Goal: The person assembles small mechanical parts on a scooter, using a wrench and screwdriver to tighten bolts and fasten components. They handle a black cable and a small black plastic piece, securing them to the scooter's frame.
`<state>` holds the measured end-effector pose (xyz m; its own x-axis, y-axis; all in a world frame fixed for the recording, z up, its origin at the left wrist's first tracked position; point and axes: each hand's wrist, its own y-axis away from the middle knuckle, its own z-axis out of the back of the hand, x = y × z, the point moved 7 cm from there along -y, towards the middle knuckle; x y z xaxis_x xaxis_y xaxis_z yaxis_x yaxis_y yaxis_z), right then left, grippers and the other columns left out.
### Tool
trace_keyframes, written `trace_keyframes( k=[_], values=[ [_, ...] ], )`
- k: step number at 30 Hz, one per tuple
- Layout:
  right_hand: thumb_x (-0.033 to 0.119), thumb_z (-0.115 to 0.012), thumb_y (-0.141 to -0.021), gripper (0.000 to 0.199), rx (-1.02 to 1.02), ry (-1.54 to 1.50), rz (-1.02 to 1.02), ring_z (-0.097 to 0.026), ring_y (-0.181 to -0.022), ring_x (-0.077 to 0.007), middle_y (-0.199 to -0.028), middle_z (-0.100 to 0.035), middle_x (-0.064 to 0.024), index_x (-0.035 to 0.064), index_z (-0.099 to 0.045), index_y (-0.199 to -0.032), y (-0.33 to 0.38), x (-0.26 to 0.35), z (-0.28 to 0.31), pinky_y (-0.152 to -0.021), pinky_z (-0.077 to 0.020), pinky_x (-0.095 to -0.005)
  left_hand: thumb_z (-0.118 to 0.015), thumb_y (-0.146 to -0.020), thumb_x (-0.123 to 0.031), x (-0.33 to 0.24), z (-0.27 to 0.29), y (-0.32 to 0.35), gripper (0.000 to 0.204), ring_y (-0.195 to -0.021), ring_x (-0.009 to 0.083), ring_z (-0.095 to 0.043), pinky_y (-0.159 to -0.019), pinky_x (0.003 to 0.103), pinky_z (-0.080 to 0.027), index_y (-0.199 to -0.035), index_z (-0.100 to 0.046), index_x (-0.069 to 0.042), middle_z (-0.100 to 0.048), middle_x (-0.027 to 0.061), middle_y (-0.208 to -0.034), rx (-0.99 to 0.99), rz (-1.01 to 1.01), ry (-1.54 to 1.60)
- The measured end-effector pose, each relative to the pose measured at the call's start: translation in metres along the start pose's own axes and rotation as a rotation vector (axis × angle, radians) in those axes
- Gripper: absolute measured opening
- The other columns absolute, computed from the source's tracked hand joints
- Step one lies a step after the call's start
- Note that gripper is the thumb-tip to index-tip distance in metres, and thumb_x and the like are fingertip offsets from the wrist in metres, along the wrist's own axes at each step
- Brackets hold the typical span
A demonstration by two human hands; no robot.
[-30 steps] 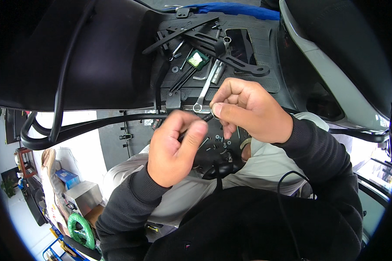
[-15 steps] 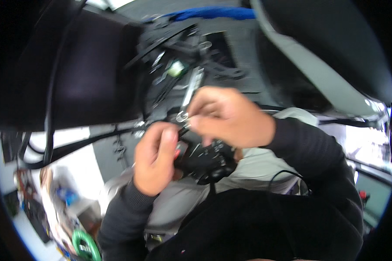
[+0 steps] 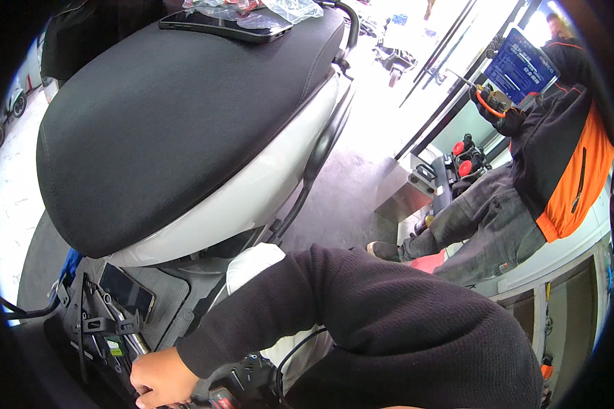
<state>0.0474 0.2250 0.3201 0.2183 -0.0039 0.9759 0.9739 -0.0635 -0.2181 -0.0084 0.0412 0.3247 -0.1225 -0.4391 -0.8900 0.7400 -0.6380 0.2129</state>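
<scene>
My right hand [image 3: 164,378] is at the lower left, its fingers curled closed over the footboard; what they grip, if anything, is hidden. A silver wrench [image 3: 137,339] lies beside it, one end running toward my knuckles. Just beyond are a black metal bracket [image 3: 109,326], a small green-labelled item [image 3: 115,349] and a dark phone [image 3: 126,290]. Below my sleeve sit several loose screws [image 3: 241,376] on a dark surface, next to a red and black object [image 3: 222,399] cut by the lower edge. My left hand is out of view.
A scooter's black seat [image 3: 184,123] and white side panel [image 3: 239,211] fill the upper left, with another phone [image 3: 225,26] and plastic bags [image 3: 290,9] on top. To the right stands a person in an orange and black jacket [image 3: 573,184], near a metal box [image 3: 406,191].
The view has swung to the right, bringing in the seat and the other person. My left hand has left the picture, and my right hand now appears at the lower left.
</scene>
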Motion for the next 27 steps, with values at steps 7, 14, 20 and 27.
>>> trace_keyframes(
  k=[7, 14, 20, 27],
  values=[
    [0.02, -0.071, -0.097, 0.026, 0.232, -0.027, -0.214, -0.077, -0.08, -0.0204, -0.094, -0.078, -0.0135, -0.0015, -0.073, -0.11, 0.001, -0.005, 0.002, -0.07, -0.061, -0.0352, -0.06, -0.112, -0.029, -0.003, -0.006, -0.01, 0.028, -0.059, 0.0079, -0.037, -0.049, 0.029, -0.033, -0.095, -0.05, -0.009, -0.042, -0.0025, -0.07, 0.076, 0.019, 0.087],
    [0.024, -0.071, -0.102, 0.026, 0.195, 0.039, -0.033, -0.077, -0.091, -0.0231, -0.107, -0.079, -0.015, 0.0016, -0.077, -0.115, -0.009, -0.003, -0.009, -0.075, -0.0624, -0.0355, -0.054, -0.111, -0.026, -0.024, 0.002, 0.007, 0.031, -0.066, 0.0128, -0.052, -0.061, 0.032, -0.046, -0.098, -0.063, 0.0, -0.059, 0.004, -0.072, -0.099, -0.052, -0.168],
    [0.028, -0.074, -0.102, 0.035, 0.24, -0.202, -0.295, -0.078, -0.079, -0.0255, -0.099, -0.079, -0.0174, -0.0043, -0.073, -0.116, -0.009, -0.032, -0.018, -0.068, -0.0661, -0.0381, -0.056, -0.112, -0.028, -0.028, 0.002, 0.006, 0.033, -0.061, 0.0084, -0.047, -0.053, 0.026, -0.038, -0.094, -0.059, -0.001, -0.055, 0.0008, -0.071, -0.079, -0.042, -0.091],
    [0.035, -0.074, -0.102, 0.036, 0.162, -0.032, -0.125, -0.076, -0.073, -0.0217, -0.094, -0.079, -0.0133, -0.0008, -0.078, -0.106, -0.02, -0.026, -0.015, -0.065, -0.0636, -0.037, -0.058, -0.111, -0.029, -0.03, -0.001, 0.007, 0.033, -0.062, 0.0093, -0.047, -0.054, 0.028, -0.039, -0.095, -0.06, 0.0, -0.055, 0.0011, -0.071, -0.092, -0.09, -0.178]
  ],
)
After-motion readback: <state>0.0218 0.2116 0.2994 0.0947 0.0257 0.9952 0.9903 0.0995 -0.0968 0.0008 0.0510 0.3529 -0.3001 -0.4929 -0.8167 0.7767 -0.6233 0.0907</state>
